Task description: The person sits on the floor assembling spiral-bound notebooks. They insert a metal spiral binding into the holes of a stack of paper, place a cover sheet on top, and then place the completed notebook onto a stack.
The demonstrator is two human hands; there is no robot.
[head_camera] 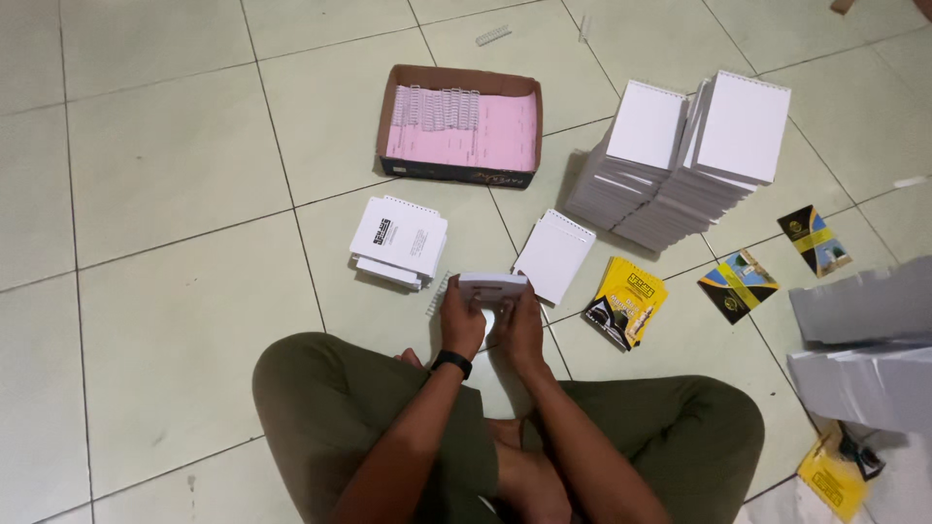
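White notepad was gripped by both hands, left hand and right hand. Long axis ran left-right, above the floor.

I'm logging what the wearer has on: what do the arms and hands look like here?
Both forearms are bare, with no sleeves in view. The left hand has a black band at its wrist. The right hand wears nothing: no glove, band or ring visible.

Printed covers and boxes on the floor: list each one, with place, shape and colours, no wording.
Cardboard box: top centre, shallow, brown, pink sheets and wire coils inside.
Yellow covers: right of the hands, rectangular, yellow and black.
Black covers: further right, black with yellow stripe.
Printed white pads: left of centre, white, dark print.
Yellow sheet: bottom right.
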